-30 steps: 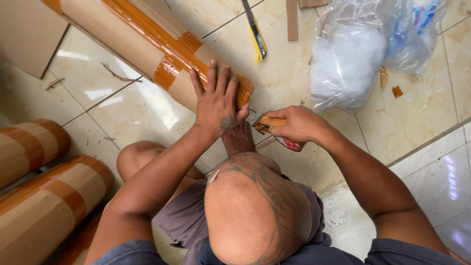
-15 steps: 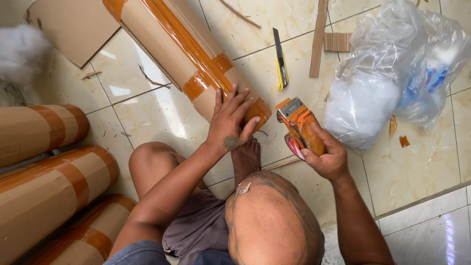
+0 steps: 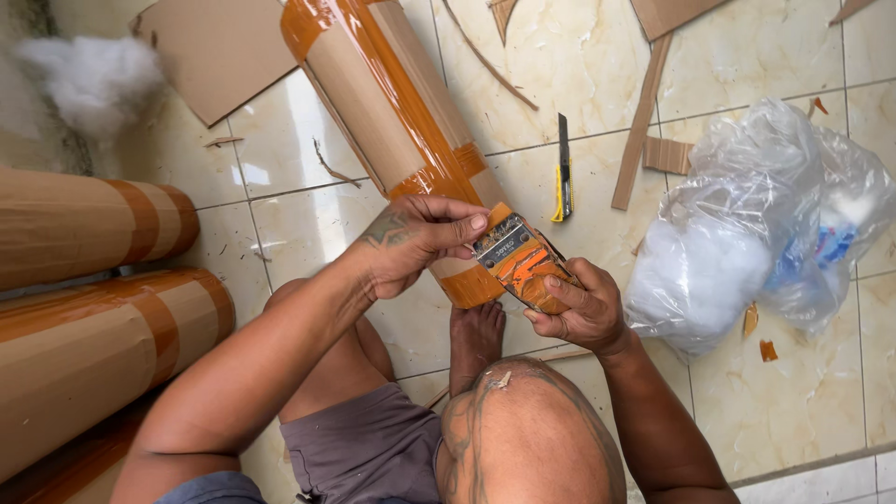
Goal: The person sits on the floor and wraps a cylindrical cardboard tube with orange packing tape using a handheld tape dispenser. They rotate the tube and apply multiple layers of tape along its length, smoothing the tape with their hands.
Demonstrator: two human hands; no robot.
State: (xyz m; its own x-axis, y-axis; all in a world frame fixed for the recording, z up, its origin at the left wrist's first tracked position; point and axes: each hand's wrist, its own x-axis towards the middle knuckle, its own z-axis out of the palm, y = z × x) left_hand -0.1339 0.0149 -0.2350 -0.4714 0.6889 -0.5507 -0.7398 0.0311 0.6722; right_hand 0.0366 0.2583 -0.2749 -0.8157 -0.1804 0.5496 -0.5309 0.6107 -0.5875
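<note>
A long cardboard roll (image 3: 373, 103) bound with glossy orange tape lies slanted on the tiled floor, its near end in front of me. My left hand (image 3: 415, 238) curls over that near end, thumb tip against an orange tape dispenser (image 3: 518, 263). My right hand (image 3: 574, 308) grips the dispenser from below and holds it against the roll's end, where fresh orange tape wraps around. My bare foot (image 3: 476, 336) rests just under the roll's end.
A yellow utility knife (image 3: 563, 173) lies right of the roll. A clear plastic bag of white stuffing (image 3: 747, 243) sits at the right. Cardboard strips (image 3: 639, 131) and a cardboard sheet (image 3: 219, 51) lie at the top. Taped rolls (image 3: 93, 345) are stacked at the left, beside a stuffing tuft (image 3: 93, 75).
My right hand has brought the dispenser leftward from beside the roll onto its end. My left hand, earlier flat on the roll, now curls over the end.
</note>
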